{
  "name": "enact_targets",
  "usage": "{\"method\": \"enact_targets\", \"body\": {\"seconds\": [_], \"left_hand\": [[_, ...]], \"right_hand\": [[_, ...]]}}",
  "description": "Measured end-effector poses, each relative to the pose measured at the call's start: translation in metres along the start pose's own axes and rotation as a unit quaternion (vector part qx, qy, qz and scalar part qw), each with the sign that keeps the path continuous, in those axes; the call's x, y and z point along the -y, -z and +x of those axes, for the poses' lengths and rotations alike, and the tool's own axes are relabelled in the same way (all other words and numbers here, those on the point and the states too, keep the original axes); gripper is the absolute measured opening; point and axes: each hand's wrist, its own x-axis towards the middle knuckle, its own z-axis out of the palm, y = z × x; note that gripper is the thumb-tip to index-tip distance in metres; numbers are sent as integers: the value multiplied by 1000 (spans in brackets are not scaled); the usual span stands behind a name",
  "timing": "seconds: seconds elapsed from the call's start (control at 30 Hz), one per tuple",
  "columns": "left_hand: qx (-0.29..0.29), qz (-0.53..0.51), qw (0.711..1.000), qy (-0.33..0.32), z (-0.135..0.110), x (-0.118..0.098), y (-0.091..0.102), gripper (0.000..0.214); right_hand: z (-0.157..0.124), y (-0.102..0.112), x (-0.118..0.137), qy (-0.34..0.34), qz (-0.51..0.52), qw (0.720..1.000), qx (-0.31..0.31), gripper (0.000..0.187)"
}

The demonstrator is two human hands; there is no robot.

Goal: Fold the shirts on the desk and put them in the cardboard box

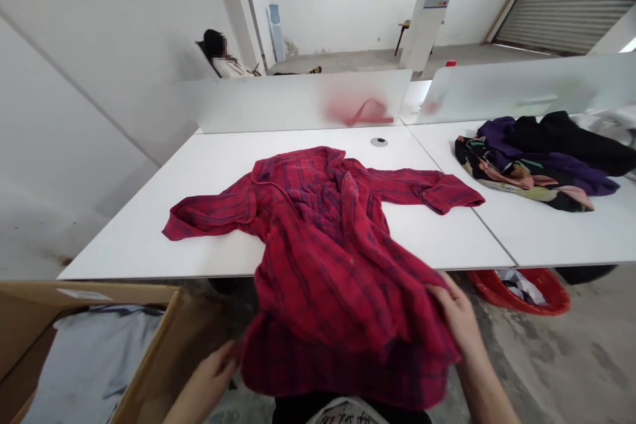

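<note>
A red and navy plaid shirt [318, 238] lies across the white table, its collar toward the far side and its sleeves spread left and right. The lower part hangs over the near edge toward me. My left hand [218, 368] is closed at the shirt's lower left edge, fingers pinched on the hem. On the other side, my right hand [454, 311] grips the right side edge of the cloth, with part of the fingers hidden by it. The front of the shirt is rumpled and partly folded over.
A cardboard box [169, 338] holding grey cloth stands at the lower left. Purple, black and floral garments [541, 159] lie heaped on the right tabletop. Below that is a red basin [556, 298]. Frosted dividers [298, 103] line the back; a person [231, 66] sits beyond.
</note>
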Motion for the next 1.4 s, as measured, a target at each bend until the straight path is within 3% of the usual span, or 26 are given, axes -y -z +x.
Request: {"method": "enact_targets", "body": {"seconds": [0.07, 0.13, 0.27, 0.33, 0.43, 0.6, 0.73, 0.83, 1.07, 1.23, 1.4], "left_hand": [[-13, 194, 981, -18, 12, -37, 10, 17], [-71, 265, 959, -75, 31, -74, 8, 26], [-107, 332, 905, -244, 88, -124, -28, 45], [-105, 426, 856, -275, 121, -136, -52, 53], [-79, 543, 801, -240, 164, -144, -79, 58], [-53, 576, 776, -249, 214, -148, -92, 64], [-32, 575, 770, -276, 242, -152, -87, 67], [-13, 576, 764, -291, 263, -158, -83, 67], [15, 561, 769, -307, 328, -181, -89, 69], [39, 542, 777, -318, 371, -200, -96, 69], [53, 529, 780, -332, 403, -215, -100, 68]], "right_hand": [[14, 22, 9, 34, -88, 995, -37, 28], [29, 32, 13, 81, -197, 977, -15, 30], [60, 26, 19, 271, -333, 903, -22, 35], [79, 15, 25, 349, -365, 863, -10, 32], [116, -8, 36, 408, -418, 811, 42, 34], [188, -54, 41, 447, -540, 706, 95, 44], [230, -86, 37, 389, -616, 655, 201, 59], [254, -101, 37, 328, -661, 649, 188, 67], [324, -110, 46, 232, -673, 695, 101, 60], [370, -108, 53, 196, -671, 711, 77, 62], [398, -109, 57, 184, -671, 716, 54, 60]]}}
